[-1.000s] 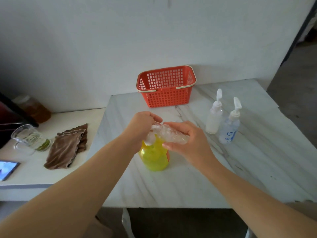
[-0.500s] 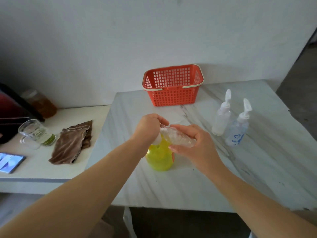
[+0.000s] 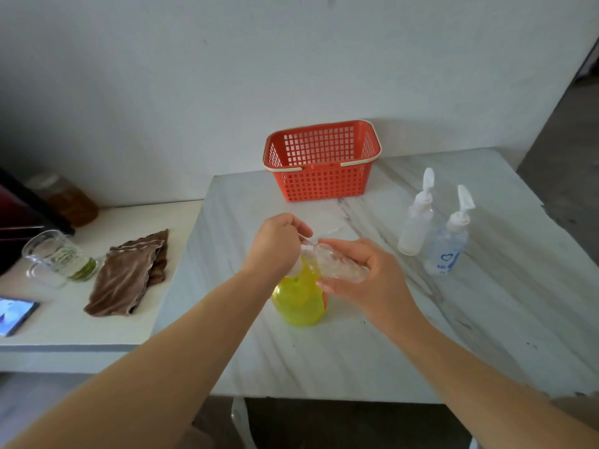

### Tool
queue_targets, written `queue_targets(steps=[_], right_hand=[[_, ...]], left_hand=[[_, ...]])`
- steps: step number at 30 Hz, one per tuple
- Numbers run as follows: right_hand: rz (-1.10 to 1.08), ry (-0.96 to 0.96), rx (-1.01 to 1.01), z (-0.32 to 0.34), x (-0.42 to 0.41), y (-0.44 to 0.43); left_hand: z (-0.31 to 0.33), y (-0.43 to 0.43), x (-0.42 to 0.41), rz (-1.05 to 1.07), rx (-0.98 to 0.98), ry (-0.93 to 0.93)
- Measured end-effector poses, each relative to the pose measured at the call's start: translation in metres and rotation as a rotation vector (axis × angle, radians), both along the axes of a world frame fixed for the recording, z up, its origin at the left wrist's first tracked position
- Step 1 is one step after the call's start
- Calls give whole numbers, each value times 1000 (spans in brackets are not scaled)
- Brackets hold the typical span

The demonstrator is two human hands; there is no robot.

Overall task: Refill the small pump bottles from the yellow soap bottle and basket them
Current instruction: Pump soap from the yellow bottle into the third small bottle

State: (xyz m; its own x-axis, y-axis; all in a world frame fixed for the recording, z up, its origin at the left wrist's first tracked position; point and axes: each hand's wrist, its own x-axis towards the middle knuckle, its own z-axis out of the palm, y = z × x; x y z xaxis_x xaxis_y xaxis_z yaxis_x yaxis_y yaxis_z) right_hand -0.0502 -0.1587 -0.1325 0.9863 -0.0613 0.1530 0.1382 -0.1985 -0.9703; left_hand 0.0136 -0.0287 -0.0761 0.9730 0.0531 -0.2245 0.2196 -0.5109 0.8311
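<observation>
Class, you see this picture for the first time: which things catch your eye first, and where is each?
The yellow soap bottle glows at the middle of the marble table, half hidden by a left hand and right hand holding a small clear bottle above it. The red basket stands behind, at the table's far edge.

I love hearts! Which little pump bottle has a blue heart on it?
The clear bottle standing farthest right. The frosted bottle beside it is plain, and the tilted bottle being held shows no heart.
</observation>
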Motion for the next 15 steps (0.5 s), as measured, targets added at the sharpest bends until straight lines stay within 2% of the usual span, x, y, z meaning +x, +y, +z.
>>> queue_targets(steps=[11,15], right_hand=[[7,-25,-6,10,2,-2],[0,-37,-8,11,1,-2]], left_hand=[[10,-1,1,-7,-71,14],[15,-1,2,-54,-39,-5]])
